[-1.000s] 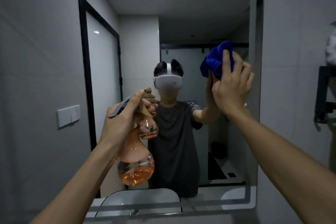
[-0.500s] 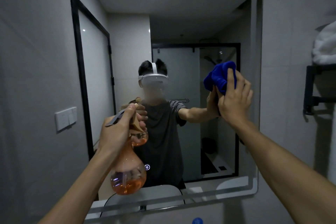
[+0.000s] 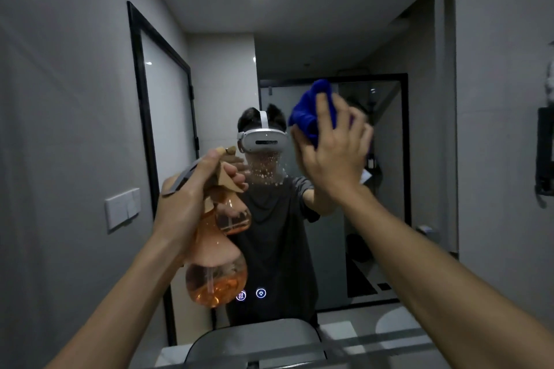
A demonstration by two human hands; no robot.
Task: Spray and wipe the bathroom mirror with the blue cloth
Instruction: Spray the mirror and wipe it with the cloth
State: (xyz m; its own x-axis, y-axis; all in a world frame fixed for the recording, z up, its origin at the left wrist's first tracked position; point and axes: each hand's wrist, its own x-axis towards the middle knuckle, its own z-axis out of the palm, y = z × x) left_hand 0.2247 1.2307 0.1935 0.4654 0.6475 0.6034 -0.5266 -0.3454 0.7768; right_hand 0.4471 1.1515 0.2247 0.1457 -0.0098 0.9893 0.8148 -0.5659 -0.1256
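Blue cloth (image 3: 310, 117), clear orange spray bottle (image 3: 215, 272) w/ tan head, white droplets (image 3: 265, 169), black door frame (image 3: 141, 117)

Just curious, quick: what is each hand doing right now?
Left hand: grips the orange spray bottle.
Right hand: presses the blue cloth against the mirror.
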